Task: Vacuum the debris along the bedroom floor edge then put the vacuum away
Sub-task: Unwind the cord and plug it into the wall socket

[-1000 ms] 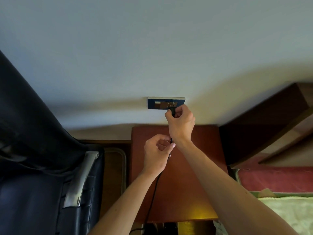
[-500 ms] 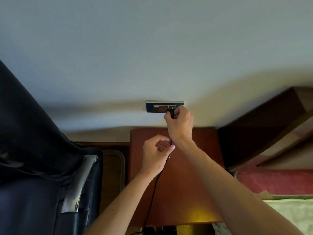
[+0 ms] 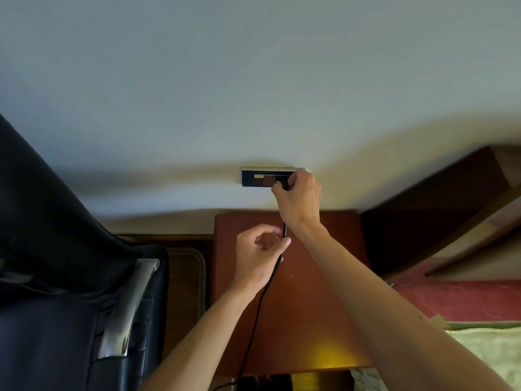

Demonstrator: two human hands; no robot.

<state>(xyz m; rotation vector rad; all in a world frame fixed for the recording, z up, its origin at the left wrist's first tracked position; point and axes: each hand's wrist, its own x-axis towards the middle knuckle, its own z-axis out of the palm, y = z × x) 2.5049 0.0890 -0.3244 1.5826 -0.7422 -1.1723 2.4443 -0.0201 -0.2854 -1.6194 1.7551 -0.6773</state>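
Hardly anything is shifting since a moment ago: the right hand (image 3: 300, 203) is still gripping the black plug (image 3: 282, 183) at the wall socket (image 3: 258, 180) at 12 o'clock, its nose pointing at the wall. The left hand (image 3: 258, 251) is pinching the cord (image 3: 260, 300) just below, over the reddish surface (image 3: 310, 306). The cord is running lengthwise from 6 o'clock to 12. A black chair (image 3: 56, 249) is standing at 9 o'clock.

My left hand (image 3: 260, 249) and right hand (image 3: 300, 200) are bare, and so are my forearms (image 3: 380, 306), at six and five o'clock.
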